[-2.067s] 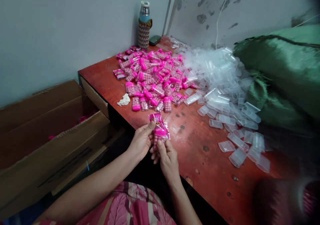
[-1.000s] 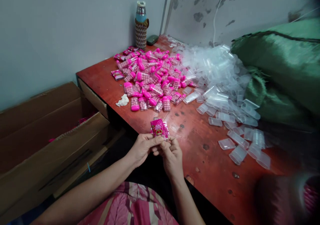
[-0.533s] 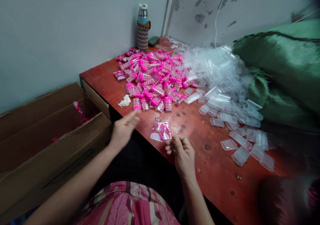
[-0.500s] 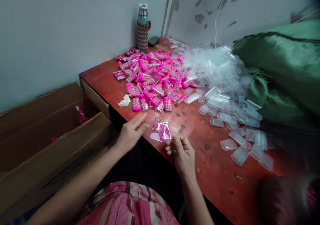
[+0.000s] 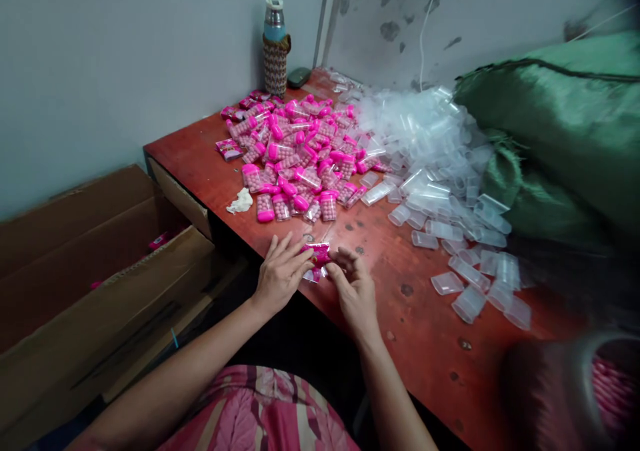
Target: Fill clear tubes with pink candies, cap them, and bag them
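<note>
A pair of glossy pink printed wrappers [image 5: 319, 251] lies near the front edge of the red table, partly covered by my hands. Flat across the left side of the wrappers, my left hand [image 5: 283, 271] has its fingers stretched out. My right hand [image 5: 357, 291] is at their right edge, thumb and curled fingertips closed on the film there. Beyond them is a heap of small clear bottles [image 5: 305, 151] with bright pink caps, filled with pink balls. Clear open plastic containers [image 5: 430, 191] are piled to the right.
A cardboard box [image 5: 165, 291] with pink items inside stands at left, below the table [image 5: 380, 371]. A flask in a knitted cover [image 5: 275, 64] is at the back. A green sack [image 5: 560, 137] leans at right; a round container of pink balls [image 5: 575, 384] sits front right.
My left hand has moved right and come down on the wrappers. My right hand has gone from beside their lower corner to their right edge. The view has shifted slightly.
</note>
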Demonstrator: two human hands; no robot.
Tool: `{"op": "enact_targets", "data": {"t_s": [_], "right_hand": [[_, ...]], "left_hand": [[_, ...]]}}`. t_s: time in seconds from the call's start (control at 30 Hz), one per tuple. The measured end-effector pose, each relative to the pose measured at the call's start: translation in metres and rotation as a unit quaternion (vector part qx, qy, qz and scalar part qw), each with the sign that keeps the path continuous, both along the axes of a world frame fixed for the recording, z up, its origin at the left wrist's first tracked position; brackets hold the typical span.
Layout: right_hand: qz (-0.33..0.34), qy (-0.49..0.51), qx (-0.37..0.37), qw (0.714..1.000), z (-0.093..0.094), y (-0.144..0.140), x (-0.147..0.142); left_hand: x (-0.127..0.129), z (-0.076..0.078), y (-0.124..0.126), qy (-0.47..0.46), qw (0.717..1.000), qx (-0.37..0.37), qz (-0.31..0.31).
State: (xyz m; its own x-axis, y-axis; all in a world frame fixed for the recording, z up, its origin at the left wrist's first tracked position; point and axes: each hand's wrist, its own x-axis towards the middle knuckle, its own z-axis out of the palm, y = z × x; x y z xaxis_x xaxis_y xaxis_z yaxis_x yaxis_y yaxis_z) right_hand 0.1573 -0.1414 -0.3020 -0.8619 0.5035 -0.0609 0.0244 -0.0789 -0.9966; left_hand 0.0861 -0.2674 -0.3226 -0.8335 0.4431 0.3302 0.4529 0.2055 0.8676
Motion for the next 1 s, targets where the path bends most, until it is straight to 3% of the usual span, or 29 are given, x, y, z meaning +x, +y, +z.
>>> {"op": "enact_targets", "data": {"t_s": [0.13,0.3,0.5,0.57,0.67,0.77,0.83,0.9,1.0], "right_hand": [[0.020,0.019,-0.034,0.999,0.007,-0.002,-0.014],[0.101,-0.008,0.010,0.995,0.013,0.009,-0.027],[0.159,-0.036,0.031,0.986,0.021,0.010,-0.040],[0.167,-0.035,0.031,0.985,0.023,0.006,-0.042],[0.169,-0.049,0.062,0.982,0.023,0.003,-0.047],[0.113,-0.063,0.175,0.976,0.022,0.012,-0.062],[0.028,-0.077,0.313,0.946,0.020,0.023,-0.076],[-0.031,-0.111,0.427,0.897,0.018,0.034,-0.092],[-0.029,-0.165,0.471,0.866,0.011,0.048,-0.111]], "left_hand": [[0.005,0.019,-0.001,-0.173,0.978,0.118,-0.021],[-0.006,0.019,-0.010,-0.465,0.854,0.195,-0.130],[-0.012,0.016,-0.015,-0.587,0.749,0.266,-0.153],[-0.012,0.016,-0.015,-0.591,0.741,0.288,-0.139],[-0.012,0.015,-0.015,-0.562,0.766,0.301,-0.087],[-0.014,0.012,-0.017,-0.525,0.794,0.303,-0.046],[-0.015,0.011,-0.018,-0.519,0.801,0.296,-0.021],[-0.016,0.011,-0.020,-0.532,0.796,0.289,0.001],[-0.018,0.012,-0.022,-0.565,0.767,0.303,0.023]]}}
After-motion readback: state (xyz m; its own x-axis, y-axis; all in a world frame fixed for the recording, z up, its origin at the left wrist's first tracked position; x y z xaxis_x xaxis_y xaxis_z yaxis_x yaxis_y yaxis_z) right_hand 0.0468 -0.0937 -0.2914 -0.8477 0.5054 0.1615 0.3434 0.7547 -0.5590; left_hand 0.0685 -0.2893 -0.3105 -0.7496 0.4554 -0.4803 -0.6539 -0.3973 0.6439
